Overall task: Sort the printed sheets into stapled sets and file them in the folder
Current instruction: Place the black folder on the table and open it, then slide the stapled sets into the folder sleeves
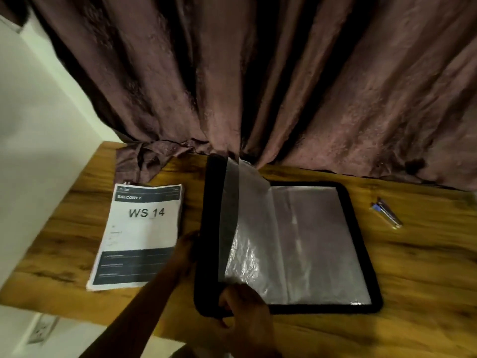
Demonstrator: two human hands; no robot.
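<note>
Left hand (pixel 187 250) props the folder (pixel 361 254) cover, right hand (pixel 241 297) pinches a sleeve (pixel 247 228); next, slide in the sheets (pixel 139 236).

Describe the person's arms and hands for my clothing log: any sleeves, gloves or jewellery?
Both hands are bare: no gloves show on the left hand or the right hand. The left forearm is uncovered, with no sleeve in view. The dim light hides any rings.

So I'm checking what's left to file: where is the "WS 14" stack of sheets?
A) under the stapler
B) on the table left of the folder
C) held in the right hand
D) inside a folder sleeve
B: the WS 14 stack lies flat on the table, left of the open folder, outside its sleeves.
</note>
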